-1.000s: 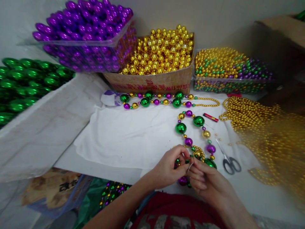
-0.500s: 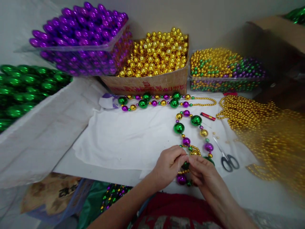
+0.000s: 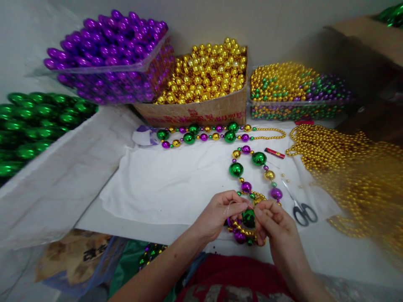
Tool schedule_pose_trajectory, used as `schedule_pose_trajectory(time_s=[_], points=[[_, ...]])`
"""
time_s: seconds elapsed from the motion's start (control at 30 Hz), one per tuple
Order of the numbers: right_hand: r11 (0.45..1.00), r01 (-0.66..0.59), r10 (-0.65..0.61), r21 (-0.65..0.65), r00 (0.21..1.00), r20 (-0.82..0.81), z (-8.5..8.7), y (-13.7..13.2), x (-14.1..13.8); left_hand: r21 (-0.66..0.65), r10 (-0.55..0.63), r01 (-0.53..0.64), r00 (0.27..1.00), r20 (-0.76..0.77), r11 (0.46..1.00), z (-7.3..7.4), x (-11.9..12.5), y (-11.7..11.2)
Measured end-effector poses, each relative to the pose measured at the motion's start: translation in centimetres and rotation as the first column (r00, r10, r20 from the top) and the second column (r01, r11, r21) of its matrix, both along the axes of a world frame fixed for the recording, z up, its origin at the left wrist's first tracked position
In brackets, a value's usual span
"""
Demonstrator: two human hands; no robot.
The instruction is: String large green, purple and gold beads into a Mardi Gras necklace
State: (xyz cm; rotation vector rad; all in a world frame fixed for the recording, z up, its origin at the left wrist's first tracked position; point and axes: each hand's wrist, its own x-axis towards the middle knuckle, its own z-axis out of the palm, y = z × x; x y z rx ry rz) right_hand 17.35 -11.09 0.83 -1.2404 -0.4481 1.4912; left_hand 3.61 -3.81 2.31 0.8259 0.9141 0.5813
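A bead necklace (image 3: 248,170) of green, purple and gold balls loops over the white cloth (image 3: 176,180) toward me. My left hand (image 3: 220,214) and my right hand (image 3: 273,222) meet at its near end, both pinched on a thin string beside a large green bead (image 3: 248,218). Small gold beads and a purple bead hang just under my fingers. A finished necklace (image 3: 217,132) lies straight across the cloth's far edge.
Scissors (image 3: 299,209) lie right of my hands, a small red object (image 3: 274,153) beyond them. A heap of gold bead strands (image 3: 352,167) fills the right. At the back stand bins of purple balls (image 3: 110,54), gold balls (image 3: 204,75), mixed small beads (image 3: 296,92); green balls (image 3: 34,121) at left.
My hands have shifted slightly apart and the large green bead now shows between them; the string end has been drawn up between my fingertips. The view tilted a little.
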Motion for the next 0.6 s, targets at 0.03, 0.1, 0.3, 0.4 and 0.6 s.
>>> schedule_pose_trajectory(time_s=[0.03,0.1,0.3,0.4,0.6], points=[[1.000,0.009,-0.009,-0.004,0.999,-0.052,0.0,-0.1,-0.2,0.005,0.021,-0.021,1.000,0.007,1.000,0.0,0.1,0.0],[1.000,0.006,-0.010,-0.027,0.988,-0.155,0.1,-0.1,-0.5,0.015,0.038,-0.039,0.999,0.016,0.999,-0.1,0.2,0.1],[0.986,-0.162,0.131,-0.050,0.915,-0.381,-0.4,0.8,-1.0,0.067,-0.017,0.016,1.000,0.014,0.998,-0.3,-0.3,0.4],[0.984,-0.169,0.138,-0.047,0.911,-0.389,-0.7,1.4,-1.1,0.129,-0.073,0.074,0.997,-0.017,0.989,0.0,-0.5,0.4],[0.999,-0.044,0.040,-0.012,0.966,-0.257,-1.0,1.0,-1.8,0.655,-0.014,0.314,0.908,-0.420,0.687,0.4,-0.5,0.7]])
